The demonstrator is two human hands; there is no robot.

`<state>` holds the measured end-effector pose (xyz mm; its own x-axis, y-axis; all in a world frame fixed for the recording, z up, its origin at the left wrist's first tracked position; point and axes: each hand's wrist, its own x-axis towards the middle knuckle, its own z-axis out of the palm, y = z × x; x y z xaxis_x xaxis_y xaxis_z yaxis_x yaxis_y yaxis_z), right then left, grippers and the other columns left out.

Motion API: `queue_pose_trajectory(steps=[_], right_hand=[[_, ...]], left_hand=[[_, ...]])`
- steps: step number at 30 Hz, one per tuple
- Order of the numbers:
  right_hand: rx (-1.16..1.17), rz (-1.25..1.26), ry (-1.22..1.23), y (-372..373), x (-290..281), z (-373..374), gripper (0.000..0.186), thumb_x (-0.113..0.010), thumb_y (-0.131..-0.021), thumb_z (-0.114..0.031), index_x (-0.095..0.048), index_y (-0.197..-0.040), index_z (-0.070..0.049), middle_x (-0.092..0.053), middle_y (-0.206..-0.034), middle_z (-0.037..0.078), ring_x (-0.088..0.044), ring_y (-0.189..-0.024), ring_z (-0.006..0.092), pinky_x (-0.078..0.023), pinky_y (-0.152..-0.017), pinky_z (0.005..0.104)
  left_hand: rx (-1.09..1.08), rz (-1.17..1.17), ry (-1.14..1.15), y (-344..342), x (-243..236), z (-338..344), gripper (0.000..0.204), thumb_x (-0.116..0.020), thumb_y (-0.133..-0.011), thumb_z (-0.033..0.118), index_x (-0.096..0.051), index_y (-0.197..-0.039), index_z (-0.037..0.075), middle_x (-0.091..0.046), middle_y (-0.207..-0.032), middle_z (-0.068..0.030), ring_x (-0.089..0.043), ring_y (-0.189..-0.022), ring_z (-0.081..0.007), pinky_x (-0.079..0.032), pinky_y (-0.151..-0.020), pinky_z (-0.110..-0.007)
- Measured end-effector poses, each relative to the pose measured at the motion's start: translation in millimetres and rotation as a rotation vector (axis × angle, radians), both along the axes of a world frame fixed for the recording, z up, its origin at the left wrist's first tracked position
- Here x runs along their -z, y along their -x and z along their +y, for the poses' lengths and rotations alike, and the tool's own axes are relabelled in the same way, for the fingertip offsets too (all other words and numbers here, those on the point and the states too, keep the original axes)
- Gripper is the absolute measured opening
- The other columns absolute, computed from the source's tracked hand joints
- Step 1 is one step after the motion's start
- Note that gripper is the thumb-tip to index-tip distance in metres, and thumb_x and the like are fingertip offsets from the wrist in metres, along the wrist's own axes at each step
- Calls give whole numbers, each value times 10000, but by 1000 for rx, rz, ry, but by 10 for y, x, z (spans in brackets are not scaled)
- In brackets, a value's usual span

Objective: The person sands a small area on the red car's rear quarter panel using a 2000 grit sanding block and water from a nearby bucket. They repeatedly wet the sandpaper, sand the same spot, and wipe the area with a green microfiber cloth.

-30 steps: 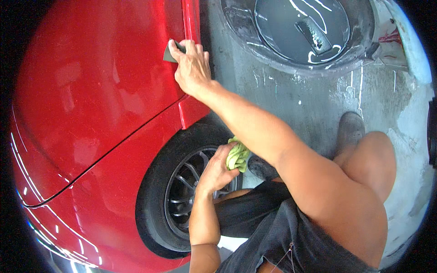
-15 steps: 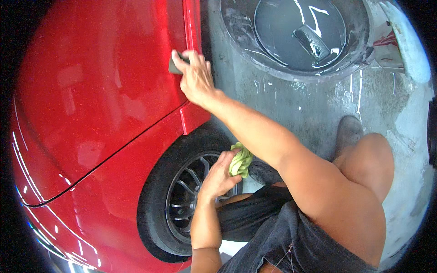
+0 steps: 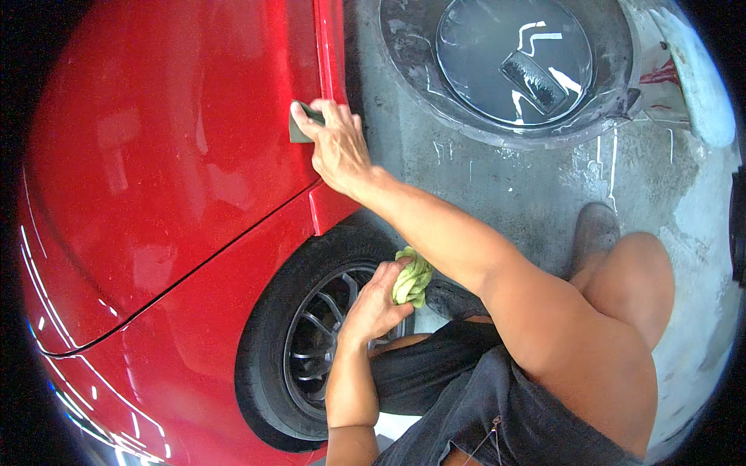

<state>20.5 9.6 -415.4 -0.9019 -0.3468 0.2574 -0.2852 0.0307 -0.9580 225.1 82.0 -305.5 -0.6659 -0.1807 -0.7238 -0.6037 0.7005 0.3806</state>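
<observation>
"Where's the grey sheet?"
"On the red panel, near its floor-side edge; right hand pinches it, left hand clutches green cloth."
"Advice?"
"Best pressed flat, lightly and evenly."

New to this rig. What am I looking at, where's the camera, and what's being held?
There's no machine: a person works bare-handed. The view comes from a fisheye camera worn on the head, looking down, so straight edges bend; picture left is the person's left. The right hand holds a grey-green piece, maybe a pad or sheet, at the red car body. The left hand grips a crumpled yellow-green cloth in front of the wheel. On the grey floor stands a round tub of liquid with a dark block in it.
</observation>
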Motion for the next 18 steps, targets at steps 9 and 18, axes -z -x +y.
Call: queue_pose_trajectory(steps=[9,18], right_hand=[[12,76,-29,177,-85,38,745,-654,-823,37,-577,-1535,-167,-560,-1355,173,-568,-1192,382,-465,-971,525],[64,8,-44,96,-4,-40,765,-714,-858,-44,-489,-1585,-124,-540,-1357,171,-566,-1200,376,-475,-976,530]], left_hand=[[24,3,10,12,-8,9,832,-773,-748,30,-489,-1530,59,-595,-1390,-230,-595,-1326,-446,-495,-1131,-473],[15,17,7,-27,35,9,822,-771,-749,41,-494,-1523,42,-599,-1391,-247,-594,-1329,-444,-490,-1134,-470]])
